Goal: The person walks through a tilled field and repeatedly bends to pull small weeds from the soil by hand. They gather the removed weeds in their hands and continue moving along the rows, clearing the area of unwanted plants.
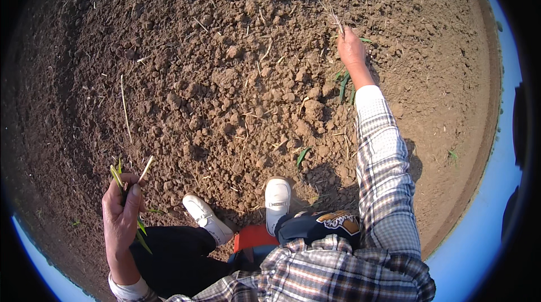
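Note:
My left hand [120, 215], at the lower left, pinches a few cut plant stalks [146, 169] between thumb and fingers. Their pale ends point up, and narrow green leaves [143, 243] hang out below the palm. At the upper right my right hand [351, 48] is stretched out over the soil, its fingers closed around thin, dry, pale stems or roots [337, 19]. A green blade [365, 40] shows beside its knuckles; whether it is held cannot be made out. Under that wrist, a leafy green plant [344, 84] stands in the ground.
Cloddy brown soil [228, 78] with scattered straw surrounds me. A long dry stalk [125, 107] lies at the left. Near my white shoes [278, 200] is a small green sprout [302, 156]. A red object [253, 237] shows between my legs. Smoother ground [444, 112] lies at right.

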Available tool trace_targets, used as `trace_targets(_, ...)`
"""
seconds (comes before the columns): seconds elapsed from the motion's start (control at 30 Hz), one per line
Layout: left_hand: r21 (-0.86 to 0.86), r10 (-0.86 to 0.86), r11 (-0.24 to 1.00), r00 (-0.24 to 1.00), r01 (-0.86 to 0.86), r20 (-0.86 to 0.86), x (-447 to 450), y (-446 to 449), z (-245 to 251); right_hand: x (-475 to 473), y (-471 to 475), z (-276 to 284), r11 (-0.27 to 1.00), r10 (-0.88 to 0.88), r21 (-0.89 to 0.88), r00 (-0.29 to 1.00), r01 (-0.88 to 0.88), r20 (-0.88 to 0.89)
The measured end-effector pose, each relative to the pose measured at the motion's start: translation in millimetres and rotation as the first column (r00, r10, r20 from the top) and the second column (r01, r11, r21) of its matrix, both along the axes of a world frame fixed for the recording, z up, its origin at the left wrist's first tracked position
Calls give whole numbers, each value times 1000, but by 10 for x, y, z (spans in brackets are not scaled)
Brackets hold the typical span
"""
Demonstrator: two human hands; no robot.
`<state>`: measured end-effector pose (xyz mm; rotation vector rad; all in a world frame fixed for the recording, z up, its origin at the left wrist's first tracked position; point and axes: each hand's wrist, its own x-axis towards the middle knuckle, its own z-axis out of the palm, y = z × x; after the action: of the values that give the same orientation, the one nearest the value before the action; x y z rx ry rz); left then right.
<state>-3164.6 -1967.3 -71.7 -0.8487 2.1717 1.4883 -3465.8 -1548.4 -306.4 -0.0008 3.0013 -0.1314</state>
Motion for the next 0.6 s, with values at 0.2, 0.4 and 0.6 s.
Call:
trace_targets(0.2, -22, 26, 999, 998, -25, 58, -16, -28, -36, -89, -176, -315, 929, 155, 309, 972, -205, 179)
trace_targets(0.4, -26, 12, 1000, 998, -10, 63, -8, -43, -60, -136, -246, -348, 894, 108, 407, 972, -187, 210)
trace_targets(0.6, -55, -17, 998, 997, 21, 70, -36, -22, -35, -220, -242, -382, 885, 79, 428, 965, -184, 251)
